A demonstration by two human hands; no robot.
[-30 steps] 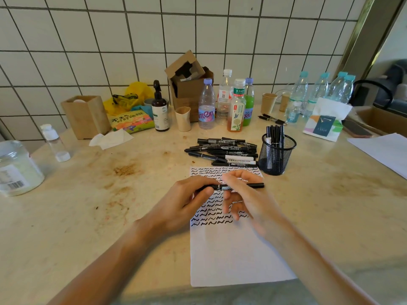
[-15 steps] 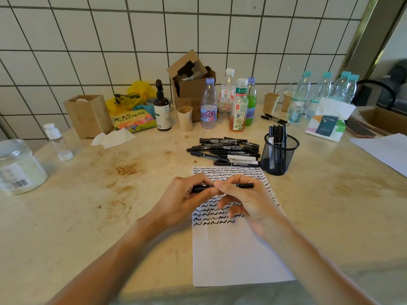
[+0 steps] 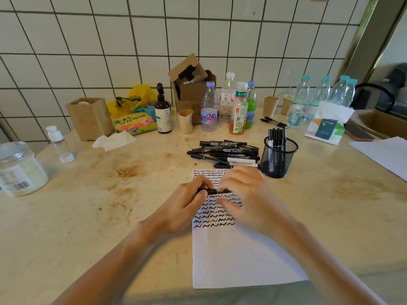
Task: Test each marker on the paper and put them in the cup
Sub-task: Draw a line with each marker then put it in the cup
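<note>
Right now the fingertips of both hands pinch one black marker point(image 3: 213, 191), which lies level between them just above the paper point(image 3: 242, 260). The left hand point(image 3: 182, 205) curls thumb and fingers round the marker's left end; the right hand point(image 3: 246, 194) closes its fingers over the right end, hiding that tip, so I cannot tell whether a cap is on or off. Judging by the grip, the step in hand is capping or uncapping this marker, either ahead of a test stroke or after one.

Under the hands the paper carries many rows of black squiggles, with its near half blank. At the paper's far edge lies a pile of markers point(image 3: 224, 154) not yet handled, and just off its far right corner stands the mesh cup point(image 3: 278, 159), already holding several markers upright.

If the cap is being pressed on, the next move calls for the right hand to carry the marker past the paper's far right corner and drop it upright into the cup. If it is coming off, a short squiggle belongs below the last row.
</note>
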